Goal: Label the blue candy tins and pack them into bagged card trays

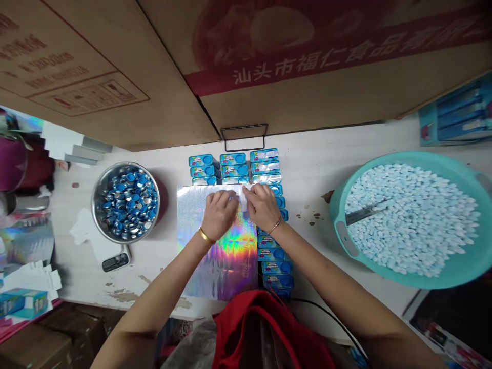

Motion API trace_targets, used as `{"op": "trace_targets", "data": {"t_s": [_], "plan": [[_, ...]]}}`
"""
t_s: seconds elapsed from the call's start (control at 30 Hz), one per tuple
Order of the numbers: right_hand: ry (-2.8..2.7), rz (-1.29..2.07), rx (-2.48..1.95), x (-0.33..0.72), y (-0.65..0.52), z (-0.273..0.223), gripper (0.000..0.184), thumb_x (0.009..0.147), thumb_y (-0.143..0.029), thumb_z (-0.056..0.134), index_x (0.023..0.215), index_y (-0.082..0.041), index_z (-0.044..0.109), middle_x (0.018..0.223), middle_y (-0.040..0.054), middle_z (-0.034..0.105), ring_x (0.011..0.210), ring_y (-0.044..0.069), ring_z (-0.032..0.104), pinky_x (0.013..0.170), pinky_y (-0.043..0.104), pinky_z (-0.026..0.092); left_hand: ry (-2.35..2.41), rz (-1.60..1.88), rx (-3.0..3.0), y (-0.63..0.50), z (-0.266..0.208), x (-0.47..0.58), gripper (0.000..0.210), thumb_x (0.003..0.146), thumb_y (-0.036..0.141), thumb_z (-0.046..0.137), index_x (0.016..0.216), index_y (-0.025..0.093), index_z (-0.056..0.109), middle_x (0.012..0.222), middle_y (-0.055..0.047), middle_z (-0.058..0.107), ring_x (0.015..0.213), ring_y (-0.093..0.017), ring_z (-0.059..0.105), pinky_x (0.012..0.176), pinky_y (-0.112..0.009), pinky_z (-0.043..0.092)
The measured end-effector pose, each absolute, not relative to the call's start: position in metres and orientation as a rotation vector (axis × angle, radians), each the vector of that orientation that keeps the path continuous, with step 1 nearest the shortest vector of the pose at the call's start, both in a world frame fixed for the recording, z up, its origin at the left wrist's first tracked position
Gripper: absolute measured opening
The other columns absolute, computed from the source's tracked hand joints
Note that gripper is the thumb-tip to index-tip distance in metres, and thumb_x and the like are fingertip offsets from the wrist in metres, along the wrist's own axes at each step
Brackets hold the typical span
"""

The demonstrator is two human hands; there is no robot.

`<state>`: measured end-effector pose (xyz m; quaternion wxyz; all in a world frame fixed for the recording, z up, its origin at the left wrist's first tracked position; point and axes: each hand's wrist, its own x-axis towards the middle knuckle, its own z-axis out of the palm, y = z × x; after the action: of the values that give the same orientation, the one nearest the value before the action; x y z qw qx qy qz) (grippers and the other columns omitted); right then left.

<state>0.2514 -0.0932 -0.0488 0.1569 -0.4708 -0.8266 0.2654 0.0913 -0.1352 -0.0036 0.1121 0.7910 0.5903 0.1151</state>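
surface: white worktable (315, 169) | centre: holographic foil sheet (219, 256), rows of blue tins (234, 166) | left: steel bowl of blue-and-silver lids (126, 202), small scale (114, 262) | right: teal basin of pale-blue tablets (411, 218) | back: cardboard boxes (269, 61)

Cardboard boxes (307, 66) back a scuffed white table (307, 169)

A single head-worn camera looks steeply down, close over the white table (315, 169), facing stacked cardboard boxes (154, 66).
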Motion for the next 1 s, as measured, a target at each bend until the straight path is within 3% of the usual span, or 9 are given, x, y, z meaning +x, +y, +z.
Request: {"op": "trace_targets", "data": {"t_s": [0.1, 0.27, 0.4, 0.53, 0.67, 0.8, 1.0], "plan": [[-2.210, 0.895, -1.300, 0.255, -0.093, -0.045, 0.037, 0.092, -0.021, 0.038, 0.119, -0.015, 0.063, 0.092, 0.0111, 0.057, 0.090, 0.025, 0.048, 0.081, 0.041, 0.038, 1.856, 0.599, 1.961, -0.156, 0.027, 0.103, 0.006, 0.089, 0.024, 0.057, 0.084, 0.021, 0.059, 0.086, -0.003, 0.067, 0.084, -0.018, 0.057, 0.079, -0.036, 0.035], [-1.487, 1.323, -1.257, 0.271, -0.116, -0.019, 0.049, 0.096, -0.051, 0.030, 0.110, -0.019, 0.064, 0.104, 0.0094, 0.061, 0.100, 0.023, 0.056, 0.088, 0.039, 0.044, 1.855, 1.214, 0.977, -0.159, 0.049, 0.127, 0.016, 0.080, 0.031, 0.069, 0.079, 0.020, 0.057, 0.076, 0.001, 0.060, 0.074, -0.013, 0.058, 0.071, -0.027, 0.044], [-1.136, 1.600, -1.332, 0.285, -0.137, -0.001, 0.041, 0.088, -0.059, 0.047, 0.092, -0.022, 0.064, 0.084, 0.0028, 0.064, 0.083, 0.019, 0.059, 0.080, 0.035, 0.047, 1.621, 1.288, 0.683, -0.148, 0.034, 0.149, 0.021, 0.074, 0.033, 0.074, 0.076, 0.019, 0.057, 0.072, 0.001, 0.060, 0.071, -0.012, 0.059, 0.071, -0.026, 0.047], [-1.070, 1.491, -1.444, 0.301, -0.130, 0.002, 0.033, 0.086, -0.050, 0.054, 0.070, -0.021, 0.056, 0.067, -0.0015, 0.056, 0.068, 0.015, 0.052, 0.068, 0.029, 0.044, 1.583, 1.232, 0.694, -0.137, 0.014, 0.168, 0.020, 0.076, 0.034, 0.071, 0.074, 0.019, 0.058, 0.066, 0.002, 0.057, 0.065, -0.011, 0.055, 0.066, -0.025, 0.046], [-1.332, 1.267, -1.540, 0.322, -0.103, -0.011, 0.033, 0.089, -0.045, 0.050, 0.066, -0.021, 0.054, 0.061, -0.0023, 0.050, 0.059, 0.013, 0.045, 0.060, 0.027, 0.038, 1.807, 1.142, 1.061, -0.118, -0.004, 0.179, 0.017, 0.080, 0.034, 0.065, 0.072, 0.020, 0.059, 0.075, -0.001, 0.058, 0.076, -0.015, 0.056, 0.073, -0.030, 0.046], [-1.692, 0.954, -1.634, 0.334, -0.083, -0.029, 0.032, 0.090, -0.042, 0.046, 0.068, -0.021, 0.057, 0.066, 0.0012, 0.057, 0.066, 0.017, 0.050, 0.067, 0.030, 0.039, 2.128, 0.940, 1.334, -0.100, -0.017, 0.188, 0.014, 0.081, 0.029, 0.065, 0.071, 0.021, 0.060, 0.091, -0.004, 0.059, 0.096, -0.022, 0.054, 0.085, -0.040, 0.040], [-1.964, 0.748, -1.743, 0.338, -0.075, -0.053, 0.029, 0.093, -0.036, 0.044, 0.074, -0.020, 0.061, 0.077, 0.0047, 0.065, 0.079, 0.021, 0.054, 0.072, 0.032, 0.034, 2.267, 0.708, 1.506, -0.097, -0.032, 0.199, 0.011, 0.082, 0.026, 0.062, 0.073, 0.021, 0.058, 0.098, -0.007, 0.057, 0.096, -0.026, 0.050, 0.079, -0.042, 0.035]]}}
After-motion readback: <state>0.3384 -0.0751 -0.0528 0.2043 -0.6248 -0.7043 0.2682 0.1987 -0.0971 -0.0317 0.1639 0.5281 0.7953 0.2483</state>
